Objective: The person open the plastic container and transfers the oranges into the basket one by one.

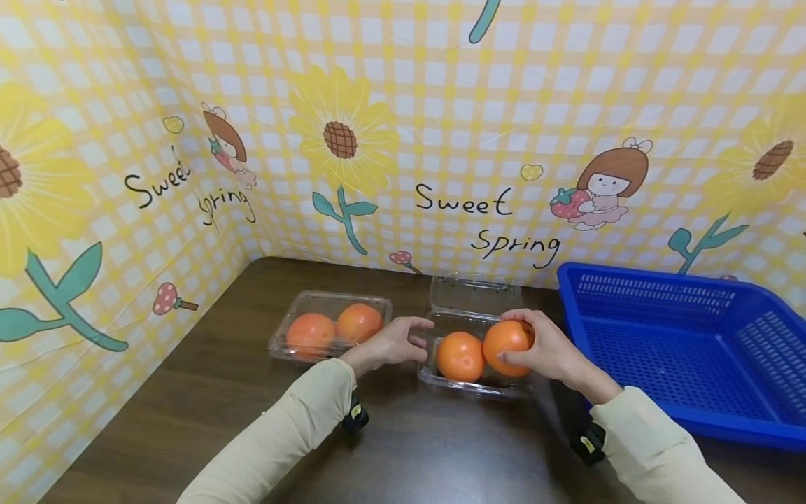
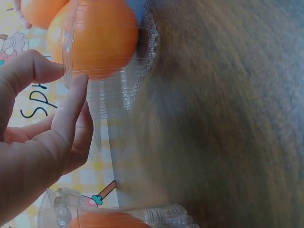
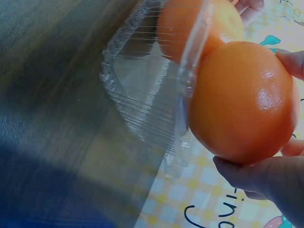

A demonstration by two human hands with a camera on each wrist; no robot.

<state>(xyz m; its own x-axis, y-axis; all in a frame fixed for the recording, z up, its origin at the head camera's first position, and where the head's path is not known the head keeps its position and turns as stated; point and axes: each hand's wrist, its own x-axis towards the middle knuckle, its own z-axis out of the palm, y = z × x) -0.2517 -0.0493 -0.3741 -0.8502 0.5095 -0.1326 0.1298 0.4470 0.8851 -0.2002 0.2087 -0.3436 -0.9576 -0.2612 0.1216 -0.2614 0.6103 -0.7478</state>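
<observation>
A clear plastic clamshell box (image 1: pixel 478 388) stands on the table with its lid (image 1: pixel 475 294) folded back. Inside, on the left, sits one orange (image 1: pixel 460 357). My right hand (image 1: pixel 550 350) grips a second orange (image 1: pixel 506 346) at the box's right end, thumb and fingers around its sides. In the right wrist view this orange (image 3: pixel 244 102) is above the rim, touching the other orange. My left hand (image 1: pixel 393 341) is at the box's left end; in the left wrist view its fingertips pinch the rim (image 2: pixel 70 42).
To the left stands a closed clear box (image 1: pixel 273 346) with two oranges (image 1: pixel 310 334) in it. A blue plastic basket (image 1: pixel 576 336) takes up the right side. Behind the dark wood table (image 1: pixel 441 448) hangs a yellow checked cloth (image 1: pixel 409 140).
</observation>
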